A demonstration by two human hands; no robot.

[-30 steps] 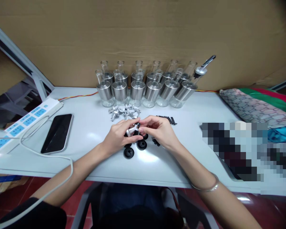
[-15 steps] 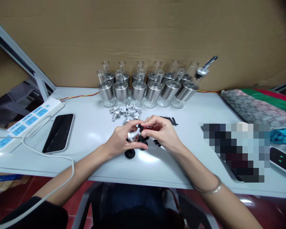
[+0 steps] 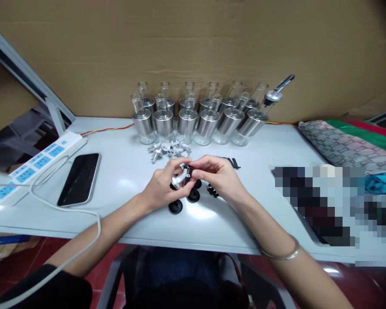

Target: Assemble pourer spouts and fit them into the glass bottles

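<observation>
Left hand (image 3: 159, 184) grips a silver part (image 3: 179, 180); right hand (image 3: 220, 176) pinches a black piece (image 3: 189, 170) at its right end, between far bottles (image 3: 187, 122) and near discs (image 3: 175, 206); steady left grip, careful alignment should help.

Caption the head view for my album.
Fingers hold a small silver-and-black part near two rows of silver-sleeved, clear glass bottles.

1 phone (image 3: 79, 179) lies beside 1 power strip (image 3: 34, 168).

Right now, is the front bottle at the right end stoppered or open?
Stoppered: a metal spout sits in that bottle's neck, while the other bottles show bare mouths.
</observation>
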